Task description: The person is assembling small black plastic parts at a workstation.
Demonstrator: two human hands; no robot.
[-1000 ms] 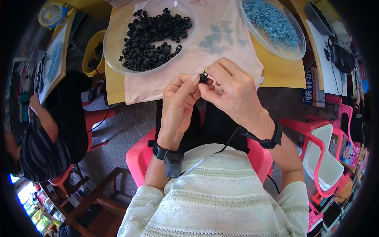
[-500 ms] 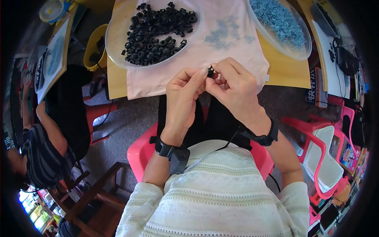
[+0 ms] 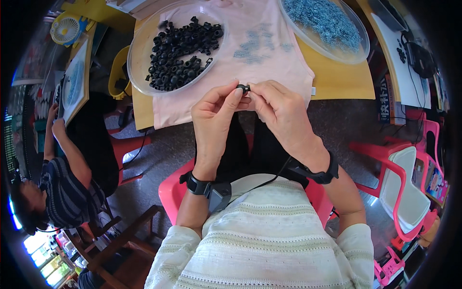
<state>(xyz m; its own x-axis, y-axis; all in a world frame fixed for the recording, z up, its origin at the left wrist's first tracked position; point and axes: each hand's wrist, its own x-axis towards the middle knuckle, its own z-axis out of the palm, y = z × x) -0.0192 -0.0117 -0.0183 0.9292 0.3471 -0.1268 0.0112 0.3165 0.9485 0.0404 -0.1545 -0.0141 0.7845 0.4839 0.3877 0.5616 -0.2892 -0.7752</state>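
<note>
Left hand (image 3: 215,111) and right hand (image 3: 281,111) pinch one small black ring (image 3: 244,88) between fingertips, raised just off the desk (image 3: 337,79) edge for close sight; tray of black rings (image 3: 180,45) within reach.

You sit on a pink plastic chair (image 3: 168,192) at a yellow-topped table (image 3: 337,79) draped with a pale pink cloth (image 3: 269,62). Under you lies a grey speckled floor (image 3: 159,149), lit by daylight that comes in brightly at the lower left. To your right stands another pink chair (image 3: 409,192) with a white seat. To your left another person (image 3: 67,178) in a striped top sits at a neighbouring table, and a wooden chair (image 3: 120,245) stands just behind. A small yellow fan (image 3: 65,29) rests at the upper left.
</note>
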